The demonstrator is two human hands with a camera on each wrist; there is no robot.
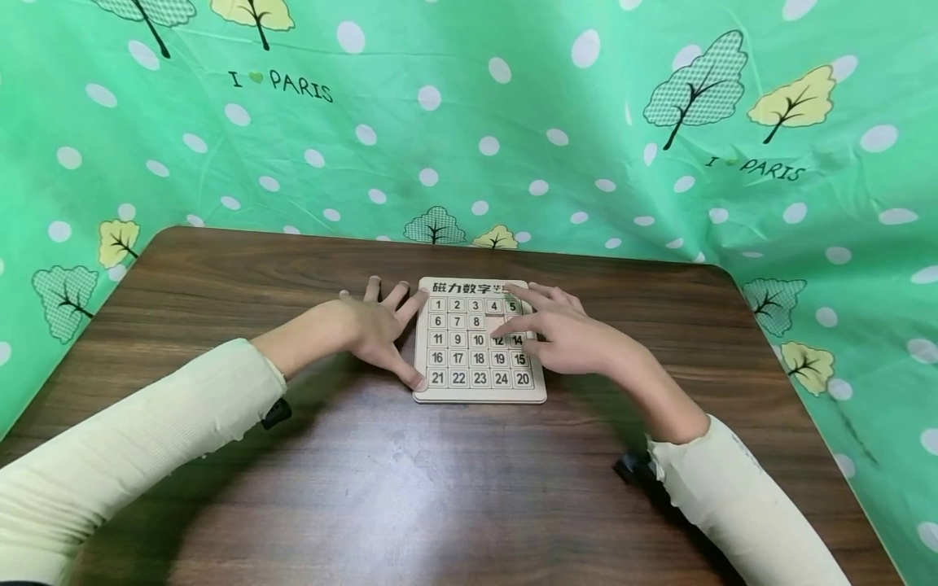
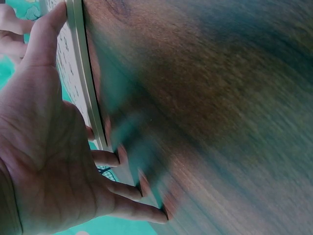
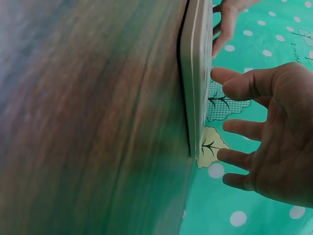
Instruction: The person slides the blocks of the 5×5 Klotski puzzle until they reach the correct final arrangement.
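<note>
A flat, pale sliding number puzzle (image 1: pixel 479 393) lies on the table, its numbered tiles in rows below a printed heading. On its left side, my left hand (image 1: pixel 375 327) spreads its fingers, with the thumb on the near left corner and the index fingertip at the upper left edge. My right hand (image 1: pixel 575 332) reaches over the puzzle's right side. Its index fingertip is at the tile marked 12 (image 1: pixel 499 341), just below a bare spot in the second row. In the right wrist view, the fingers (image 3: pixel 242 129) stand apart and loosely bent; part of the second row is hidden beneath them.
The dark wooden table (image 1: pixel 410 488) extends around the puzzle. Behind and beside it hangs a green curtain (image 1: pixel 454 122) with white dots and printed trees. Dark straps or devices (image 1: pixel 277 413) show beneath both pale sleeves (image 1: pixel 176 407).
</note>
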